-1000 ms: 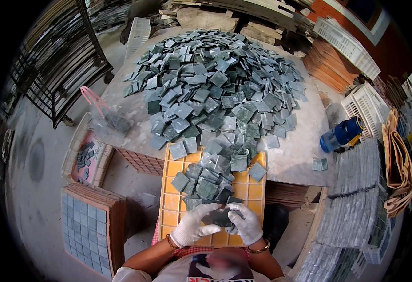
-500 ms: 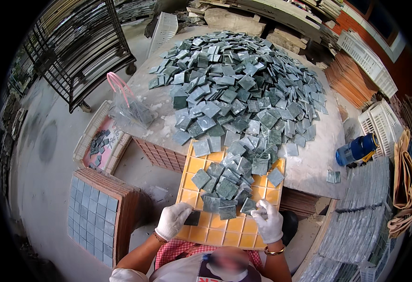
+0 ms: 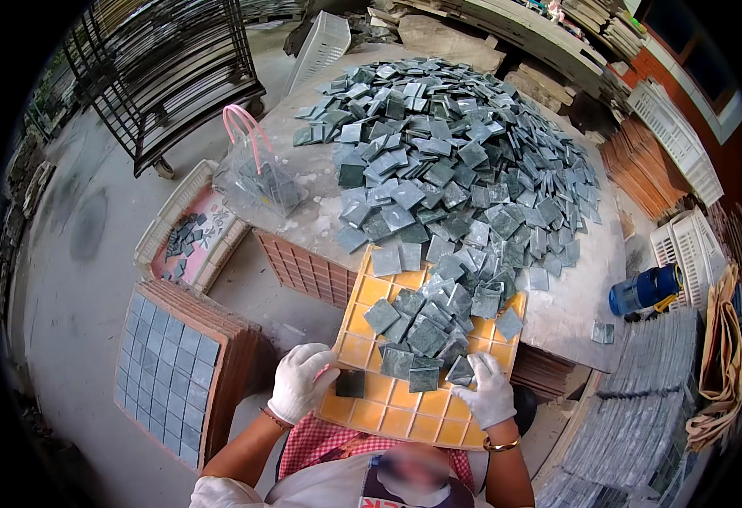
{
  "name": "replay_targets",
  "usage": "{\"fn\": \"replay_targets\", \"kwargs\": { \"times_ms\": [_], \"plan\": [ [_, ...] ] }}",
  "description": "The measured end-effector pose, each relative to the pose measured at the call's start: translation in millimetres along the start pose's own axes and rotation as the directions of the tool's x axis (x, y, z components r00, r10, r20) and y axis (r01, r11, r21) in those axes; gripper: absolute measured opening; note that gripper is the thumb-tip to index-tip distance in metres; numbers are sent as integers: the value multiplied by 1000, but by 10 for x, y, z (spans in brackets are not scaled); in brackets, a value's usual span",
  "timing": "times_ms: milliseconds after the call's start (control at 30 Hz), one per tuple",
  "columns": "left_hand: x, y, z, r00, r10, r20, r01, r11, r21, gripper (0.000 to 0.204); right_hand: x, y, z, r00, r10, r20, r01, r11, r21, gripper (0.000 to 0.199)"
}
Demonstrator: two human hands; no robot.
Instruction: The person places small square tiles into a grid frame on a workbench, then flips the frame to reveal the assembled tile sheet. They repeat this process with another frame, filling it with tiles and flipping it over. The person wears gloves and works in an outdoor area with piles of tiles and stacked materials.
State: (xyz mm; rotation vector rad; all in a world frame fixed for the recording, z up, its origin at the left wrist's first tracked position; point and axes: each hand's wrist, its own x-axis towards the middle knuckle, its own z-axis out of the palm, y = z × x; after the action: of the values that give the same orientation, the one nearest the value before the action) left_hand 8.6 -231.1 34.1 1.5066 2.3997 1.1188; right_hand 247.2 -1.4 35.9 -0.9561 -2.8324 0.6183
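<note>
My left hand [image 3: 301, 383], in a white glove, is at the left edge of the yellow gridded tray [image 3: 373, 413]. Its fingers are closed at the left side of a dark square stone tile [image 3: 351, 383]. On the tray's right side, my right hand [image 3: 487, 392], also gloved, pinches a grey-green stone tile [image 3: 460, 370] between thumb and fingers. Loose stone tiles [image 3: 428, 336] lie jumbled across the upper and middle part of the tray. They join a large pile of tiles [image 3: 439, 144] on the table beyond it.
Left stand a stack of red-brown trays [image 3: 234, 381] topped with set tiles and a white basket [image 3: 146, 251] of small pieces. A clear bag [image 3: 261, 186] with pink handles sits on the table. Right are a blue bottle [image 3: 642, 289] and stacked tile sheets [image 3: 642, 398]. A wheeled rack [image 3: 163, 85] stands far left.
The whole view has shifted slightly. My left hand has moved left and up with the dark tile, whose face now shows more fully. My right hand keeps its pinch on its tile.
</note>
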Motion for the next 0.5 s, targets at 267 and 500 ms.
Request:
{"fn": "replay_targets", "kwargs": {
  "times_ms": [267,500],
  "plan": [
    [179,724,905,944,308,117,-324,934,153,64,-12,32,90,996,27,-85,-27,1000,0,65],
    [225,688,983,954,272,126,-289,946,146,60,-275,82,-60,998,34,-54,-29,996,81,61]
  ]
}}
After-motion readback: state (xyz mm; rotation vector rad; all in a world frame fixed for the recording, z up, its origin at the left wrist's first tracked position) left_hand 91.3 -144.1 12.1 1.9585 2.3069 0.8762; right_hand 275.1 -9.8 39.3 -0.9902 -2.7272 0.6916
